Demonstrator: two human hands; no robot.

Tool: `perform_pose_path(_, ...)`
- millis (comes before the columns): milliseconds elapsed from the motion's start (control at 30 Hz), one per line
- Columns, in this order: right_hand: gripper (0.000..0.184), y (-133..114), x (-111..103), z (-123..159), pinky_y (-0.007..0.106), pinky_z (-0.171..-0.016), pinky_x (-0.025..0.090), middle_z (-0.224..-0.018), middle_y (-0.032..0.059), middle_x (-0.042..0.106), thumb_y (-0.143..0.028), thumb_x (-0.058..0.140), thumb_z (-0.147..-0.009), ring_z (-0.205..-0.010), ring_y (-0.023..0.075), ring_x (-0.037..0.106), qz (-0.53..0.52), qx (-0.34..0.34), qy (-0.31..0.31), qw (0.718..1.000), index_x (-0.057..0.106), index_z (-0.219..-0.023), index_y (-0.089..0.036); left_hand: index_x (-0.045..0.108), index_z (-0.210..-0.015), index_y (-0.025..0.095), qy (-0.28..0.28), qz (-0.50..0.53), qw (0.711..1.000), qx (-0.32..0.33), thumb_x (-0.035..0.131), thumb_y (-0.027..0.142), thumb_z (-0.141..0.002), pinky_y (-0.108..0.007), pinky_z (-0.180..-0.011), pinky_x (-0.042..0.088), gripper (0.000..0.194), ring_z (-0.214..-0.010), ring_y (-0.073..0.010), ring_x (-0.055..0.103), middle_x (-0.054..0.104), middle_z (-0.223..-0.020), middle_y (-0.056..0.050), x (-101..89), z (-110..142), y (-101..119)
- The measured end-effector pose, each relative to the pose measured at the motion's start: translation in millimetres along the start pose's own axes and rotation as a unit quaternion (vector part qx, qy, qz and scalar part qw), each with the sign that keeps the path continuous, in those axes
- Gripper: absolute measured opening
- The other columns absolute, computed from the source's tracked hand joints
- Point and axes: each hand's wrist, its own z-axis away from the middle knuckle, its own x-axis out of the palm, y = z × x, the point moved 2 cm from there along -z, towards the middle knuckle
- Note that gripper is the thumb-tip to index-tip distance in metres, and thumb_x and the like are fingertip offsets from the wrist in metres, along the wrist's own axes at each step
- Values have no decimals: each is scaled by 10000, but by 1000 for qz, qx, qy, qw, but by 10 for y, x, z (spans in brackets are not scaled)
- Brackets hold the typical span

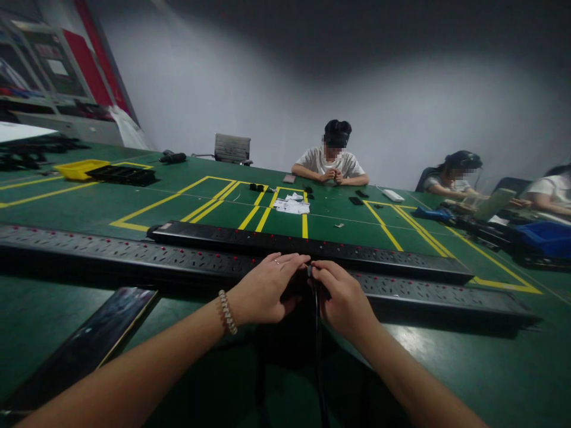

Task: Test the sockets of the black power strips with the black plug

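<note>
Two long black power strips lie across the green table, the near power strip [147, 259] partly behind the far power strip [214, 233]. Both carry rows of slots and small red parts. My left hand [267, 288] curves over the near strip, its fingers across the top and its thumb in front. Close beside it, my right hand [343, 294] is closed in a pinch on a black cable [318, 356] near its upper end, by the strip. The cable hangs down toward me. My fingertips hide how the cable meets the strip.
A dark phone-like slab [89, 345] lies at left. Beyond are yellow tape lines, white papers [292, 205], a yellow tray [82, 169], a black tray [122, 174] and a blue bin [544, 238]. A person [332, 160] sits opposite, and others sit at right.
</note>
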Motion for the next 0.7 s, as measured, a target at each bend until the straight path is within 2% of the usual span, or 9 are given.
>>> perform_pose_path(200,294,-31,-12,-5,465,-931,590,-1216,161,674,-43,511,-899,-1107,283,669,19,-15,4,1000,628,-1124,-192,321,-1494,193,-20,-3,1000,-9,660,202,-746,-558,-1182,325,822,-1396,-305,467,500,-1508,-140,-5,-2,-10)
perform_pose_path(433,261,-42,74,56,451,-940,588,-1220,166,652,-48,483,-932,-1122,262,661,-12,9,59,998,618,-1114,-178,319,-1495,189,-31,-4,999,-9,664,240,-770,-557,-1156,343,804,-1378,-313,487,519,-1491,-143,20,-7,-43)
perform_pose_path(567,323,-23,-22,48,452,-977,565,-1282,151,608,-48,535,-912,-1183,258,623,-4,14,149,989,593,-1192,-198,326,-1486,195,-23,-2,1000,-6,645,278,-828,-545,-1131,367,736,-1359,-312,506,559,-1450,-134,0,1,-25)
perform_pose_path(633,320,-9,-92,38,443,-988,556,-1291,132,604,-53,572,-901,-1178,247,625,-8,24,201,979,594,-1173,-220,343,-1471,199,-11,-6,1000,-7,639,294,-849,-527,-1113,386,695,-1339,-304,525,582,-1422,-128,-7,4,-12)
perform_pose_path(700,302,11,-128,34,429,-975,559,-1266,120,620,-61,598,-895,-1150,236,639,-11,27,227,974,592,-1145,-231,361,-1457,206,-2,-22,1000,-5,640,310,-860,-506,-1091,404,668,-1311,-297,546,593,-1405,-121,3,3,0)
